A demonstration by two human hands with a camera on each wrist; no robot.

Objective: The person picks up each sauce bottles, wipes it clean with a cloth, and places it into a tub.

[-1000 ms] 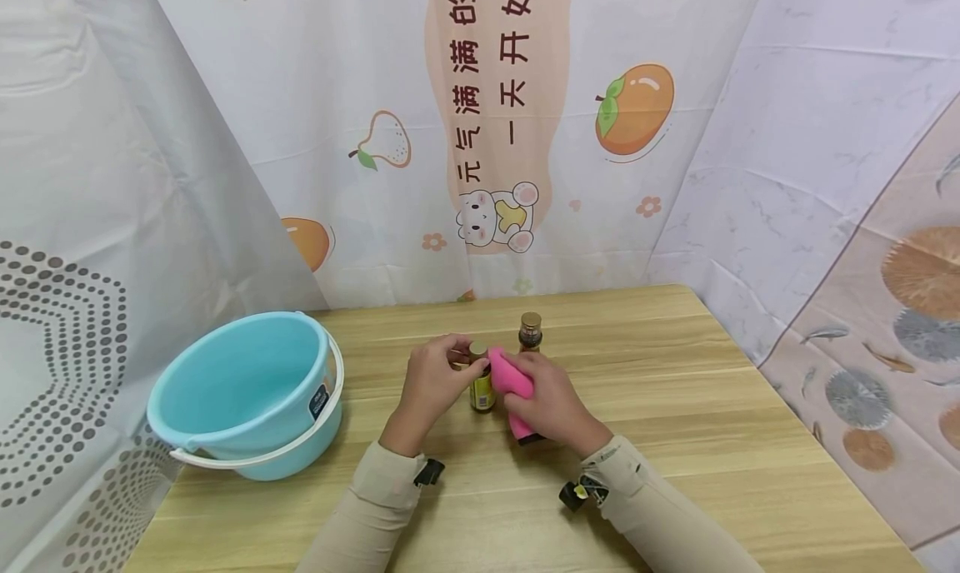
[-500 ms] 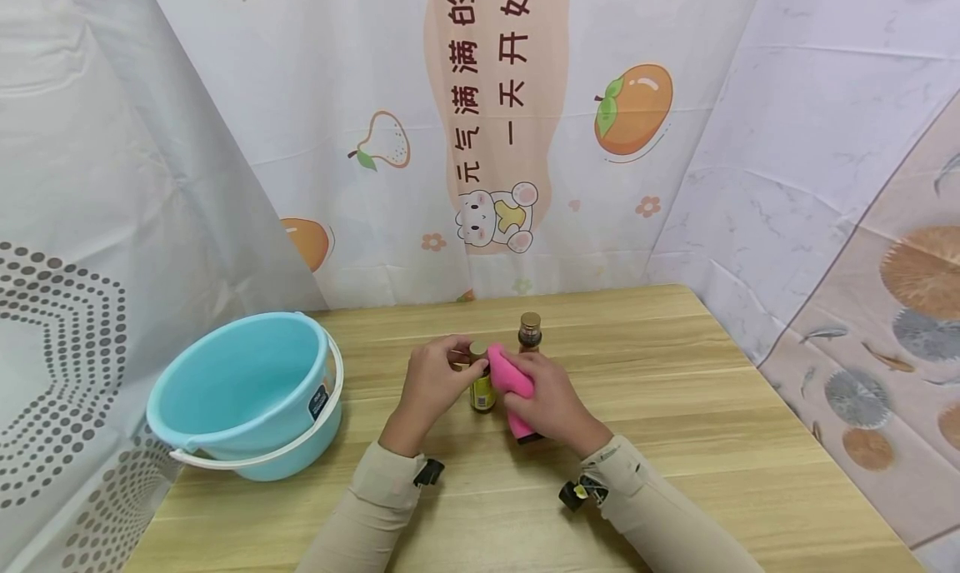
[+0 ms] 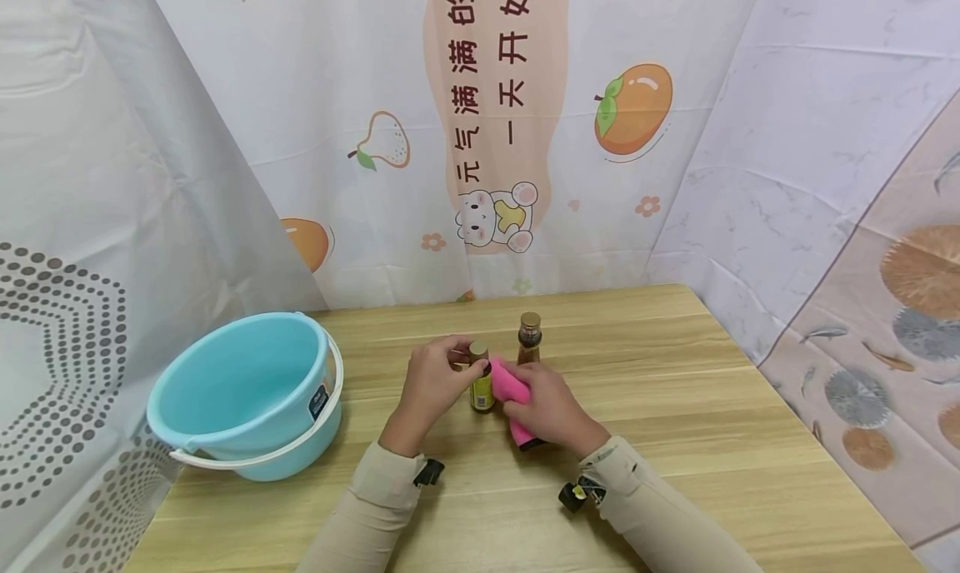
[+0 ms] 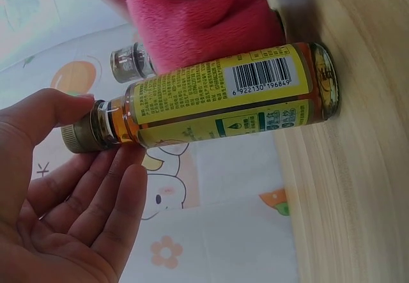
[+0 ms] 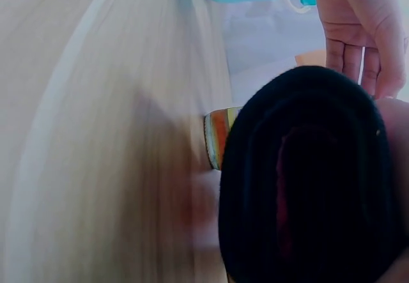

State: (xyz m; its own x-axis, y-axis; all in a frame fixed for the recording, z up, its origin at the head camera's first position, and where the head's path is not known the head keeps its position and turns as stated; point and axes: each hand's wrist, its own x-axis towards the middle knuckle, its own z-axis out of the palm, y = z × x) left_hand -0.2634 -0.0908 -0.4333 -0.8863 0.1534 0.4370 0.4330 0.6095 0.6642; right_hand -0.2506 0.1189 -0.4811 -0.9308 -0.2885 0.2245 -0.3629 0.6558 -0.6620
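A small glass bottle with a gold cap, amber contents and a yellow label stands upright on the table. My left hand pinches it at the cap and neck between thumb and fingers; the barcode side of the bottle shows in the left wrist view. My right hand grips a folded pink plush cloth right at the bottle's right side. In the right wrist view the cloth's dark rolled end fills the foreground and hides most of the bottle. Behind the right hand stands a second gold-capped bottle, its lower part hidden.
A light blue bucket with a white handle stands at the table's left. The wooden table runs back to a printed curtain with fruit and lettering.
My right hand and the pink cloth have slid a little down along the bottle, uncovering more of its neck and of the second bottle. The left hand keeps its place at the cap.
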